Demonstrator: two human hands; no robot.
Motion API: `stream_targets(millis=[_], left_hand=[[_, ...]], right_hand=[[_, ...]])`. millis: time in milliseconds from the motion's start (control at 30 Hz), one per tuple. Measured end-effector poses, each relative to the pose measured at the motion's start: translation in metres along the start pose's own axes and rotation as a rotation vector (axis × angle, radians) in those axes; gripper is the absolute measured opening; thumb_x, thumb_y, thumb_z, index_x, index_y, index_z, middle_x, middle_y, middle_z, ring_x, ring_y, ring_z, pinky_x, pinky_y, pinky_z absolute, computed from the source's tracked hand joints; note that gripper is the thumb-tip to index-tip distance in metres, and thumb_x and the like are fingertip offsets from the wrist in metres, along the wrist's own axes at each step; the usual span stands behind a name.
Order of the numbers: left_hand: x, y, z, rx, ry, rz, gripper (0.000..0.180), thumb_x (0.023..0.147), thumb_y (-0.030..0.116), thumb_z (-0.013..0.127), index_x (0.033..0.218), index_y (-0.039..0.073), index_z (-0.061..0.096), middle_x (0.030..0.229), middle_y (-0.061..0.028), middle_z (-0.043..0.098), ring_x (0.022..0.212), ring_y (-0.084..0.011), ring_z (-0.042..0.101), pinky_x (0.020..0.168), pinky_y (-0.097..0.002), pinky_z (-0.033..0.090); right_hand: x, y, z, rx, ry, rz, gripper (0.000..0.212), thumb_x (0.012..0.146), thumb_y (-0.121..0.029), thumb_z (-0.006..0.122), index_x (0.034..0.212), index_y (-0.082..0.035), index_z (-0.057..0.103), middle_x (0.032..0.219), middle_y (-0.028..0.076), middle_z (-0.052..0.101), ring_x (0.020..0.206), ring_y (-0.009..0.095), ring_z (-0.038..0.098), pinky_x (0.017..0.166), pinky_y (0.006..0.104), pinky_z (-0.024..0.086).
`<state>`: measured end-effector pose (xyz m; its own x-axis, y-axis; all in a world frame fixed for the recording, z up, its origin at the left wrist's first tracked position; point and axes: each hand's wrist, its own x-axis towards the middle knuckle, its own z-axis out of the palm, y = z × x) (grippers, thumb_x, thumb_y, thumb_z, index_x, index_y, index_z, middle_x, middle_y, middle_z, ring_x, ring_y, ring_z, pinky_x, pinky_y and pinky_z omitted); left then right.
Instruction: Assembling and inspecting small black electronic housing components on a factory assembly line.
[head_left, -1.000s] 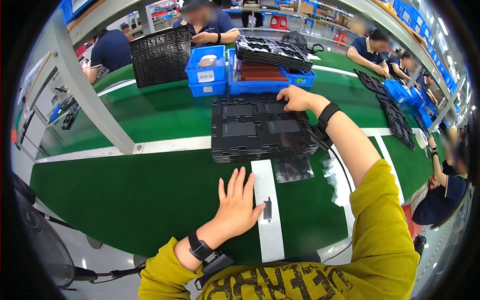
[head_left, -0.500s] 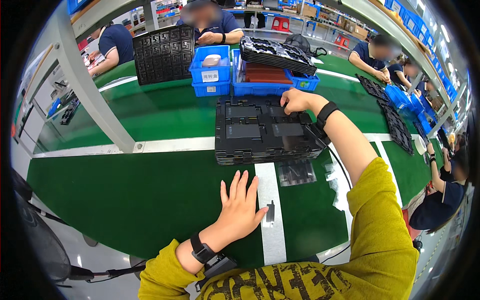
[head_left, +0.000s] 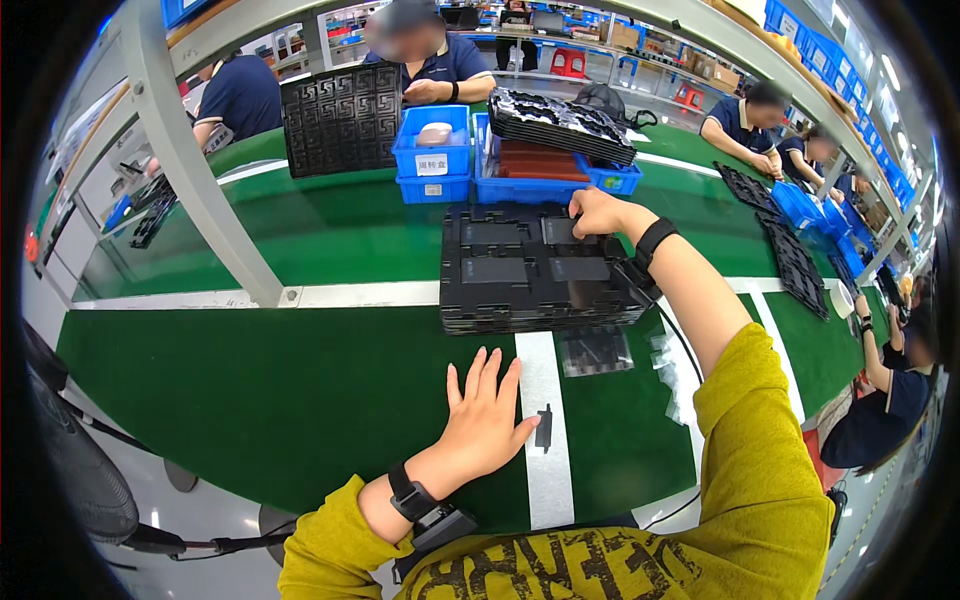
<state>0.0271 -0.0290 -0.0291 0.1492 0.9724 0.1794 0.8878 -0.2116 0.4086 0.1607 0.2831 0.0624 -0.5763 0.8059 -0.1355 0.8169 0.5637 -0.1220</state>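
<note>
My right hand (head_left: 600, 213) reaches over the far right part of a stack of black plastic trays (head_left: 500, 303). Its fingers are bent and pinched at a flat dark rectangular piece (head_left: 561, 231) in the top tray; the fingertips are partly hidden. Similar flat pieces lie in other pockets, one of them a dark piece (head_left: 493, 271) at the near left. On the green mat (head_left: 250, 400) my left hand (head_left: 482, 420) rests flat with its fingers spread, holding nothing. Beside its thumb, a small black strip-like part (head_left: 544, 428) lies on the white band.
Clear plastic sheets (head_left: 596, 351) lie just in front of the stack. Behind it stand blue bins (head_left: 432, 187), with more black trays (head_left: 560, 128) on top. A grey metal post (head_left: 205, 180) rises at left. A cable runs by my right wrist. Co-workers sit across the bench and at right.
The whole view has shifted slightly. My right hand stays at the same tray pocket, where the flat piece now looks lighter. My left hand remains flat on the mat.
</note>
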Motion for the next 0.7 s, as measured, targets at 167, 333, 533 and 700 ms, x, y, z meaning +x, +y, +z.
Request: stream_targets(millis=[167,333,533,700], left_hand=[[0.001,-0.001,0.001,0.023,-0.005,0.006,0.071,0.083,0.039,0.054,0.132,-0.003,0.027,0.136,-0.0271,0.022,0.132,-0.0394,0.013,0.103,-0.0583,0.004],[0.001,-0.003,0.001,0.030,-0.008,0.000,0.071,0.082,0.039,0.054,0.133,-0.002,0.026,0.137,-0.0264,0.022,0.132,-0.0387,0.014,0.103,-0.0586,0.005],[0.003,0.001,0.002,0.050,-0.014,0.007,0.071,0.082,0.040,0.054,0.134,0.000,0.025,0.137,-0.0254,0.022,0.132,-0.0383,0.014,0.103,-0.0585,0.005],[0.006,-0.004,-0.008,-0.197,0.184,-0.023,0.055,0.085,0.029,0.053,0.129,0.002,0.034,0.133,-0.0221,0.033,0.129,-0.0332,0.026,0.105,-0.0503,0.012]], right_hand=[[0.002,0.028,-0.002,0.317,0.004,-0.136,0.036,0.060,0.001,0.066,0.095,-0.001,0.056,0.083,0.004,0.057,0.078,0.017,0.056,0.071,0.0274,0.046],[-0.009,0.039,0.002,0.545,-0.039,-0.107,0.030,0.065,0.002,0.068,0.094,0.001,0.061,0.083,0.004,0.061,0.074,0.014,0.057,0.067,0.0269,0.047],[-0.029,0.047,0.021,0.706,0.204,0.033,0.022,0.069,-0.009,0.073,0.087,0.002,0.066,0.072,0.006,0.064,0.063,0.011,0.057,0.060,0.0250,0.047],[-0.102,-0.002,0.017,1.175,0.416,-0.115,0.017,0.077,-0.010,0.068,0.089,0.001,0.064,0.079,0.003,0.064,0.068,0.008,0.056,0.062,0.0228,0.045]])
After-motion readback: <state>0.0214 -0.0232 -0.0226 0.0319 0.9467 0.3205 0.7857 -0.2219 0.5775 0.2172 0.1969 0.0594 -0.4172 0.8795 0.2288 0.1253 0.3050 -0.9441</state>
